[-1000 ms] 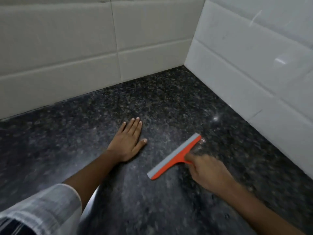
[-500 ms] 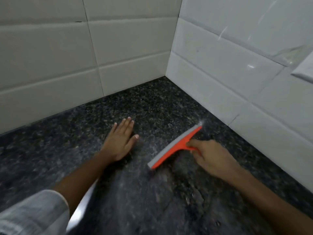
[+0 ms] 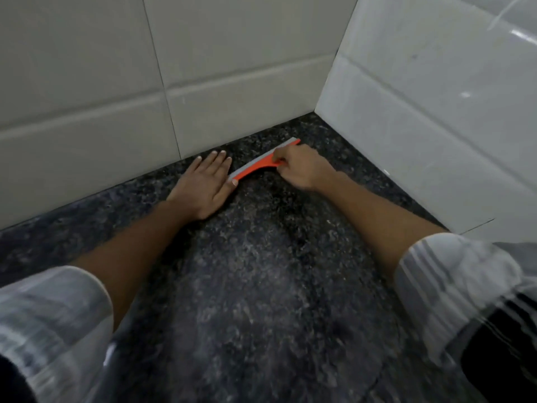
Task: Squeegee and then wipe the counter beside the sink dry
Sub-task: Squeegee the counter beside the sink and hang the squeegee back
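Observation:
An orange squeegee [image 3: 255, 165] with a grey rubber blade lies on the dark speckled granite counter [image 3: 261, 286], close to the back wall near the corner. My right hand [image 3: 302, 167] is closed around its handle, just right of the blade. Flat on the counter lies my left hand [image 3: 207, 184], fingers together and pointing at the wall, its thumb touching the blade's left end. A paler, streaked band runs down the counter's middle toward me.
Beige wall tiles [image 3: 145, 112] stand right behind the hands. White glossy tiles [image 3: 421, 126] form the right wall, meeting the back wall in a corner [image 3: 315, 112]. My striped sleeves [image 3: 453, 286] fill the lower corners.
My right hand has pushed the squeegee away from me, up toward the back wall. My left hand slid forward too, and its thumb now touches the blade's end.

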